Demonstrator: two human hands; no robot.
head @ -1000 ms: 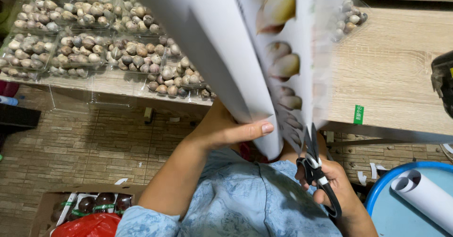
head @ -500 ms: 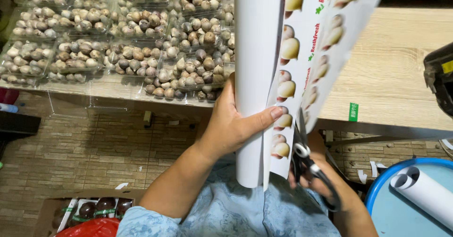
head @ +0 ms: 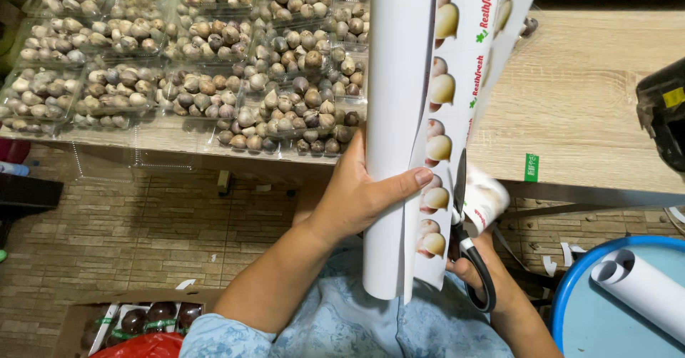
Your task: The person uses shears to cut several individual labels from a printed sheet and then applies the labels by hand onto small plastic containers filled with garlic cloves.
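My left hand (head: 360, 197) grips a large white sheet of printed labels (head: 421, 101), rolled along its left side and held upright in front of me. Pale round fruit pictures run down the sheet in a column. My right hand (head: 492, 276) holds black-handled scissors (head: 472, 254), fingers through the loops, with the blades up inside the sheet beside the picture column. A narrow strip curls away to the right of the blades.
Several clear plastic trays of brown and white bulbs (head: 207, 65) cover the wooden table (head: 592, 108). A blue round tub (head: 614, 308) with a rolled white sheet (head: 642, 287) sits at lower right. A black device (head: 663, 115) stands at the right edge. A carton (head: 128, 322) lies on the floor.
The sheet has swung from a slant to upright and come closer. The scissors have travelled further up along the picture column, and the cut strip now curls off to the right.
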